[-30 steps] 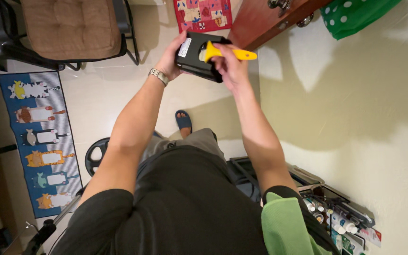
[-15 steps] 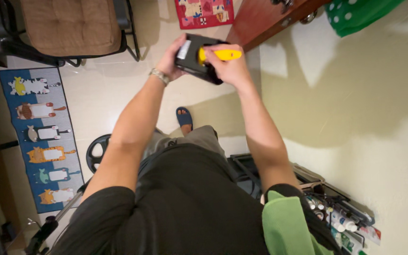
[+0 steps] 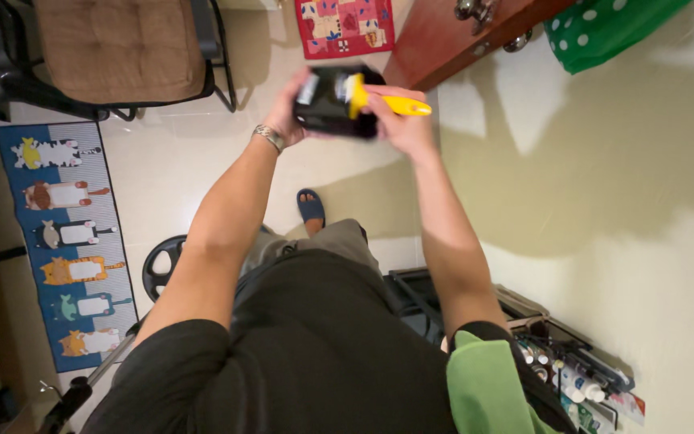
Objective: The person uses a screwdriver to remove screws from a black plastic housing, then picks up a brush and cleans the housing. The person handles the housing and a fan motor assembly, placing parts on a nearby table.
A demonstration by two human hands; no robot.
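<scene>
Our left hand (image 3: 289, 112) has its grip wrapped around a black container (image 3: 332, 101), and our right hand (image 3: 399, 120) pinches a yellow-handled brush (image 3: 387, 103) whose head rests against the container's rim. We hold the container out in front, just beside the brown door (image 3: 451, 36), above the floor (image 3: 178, 169), with the red mat (image 3: 345, 26) beyond it.

Black container (image 3: 329, 103) held up tilted, yellow-handled brush (image 3: 387, 101) lying across its top
</scene>
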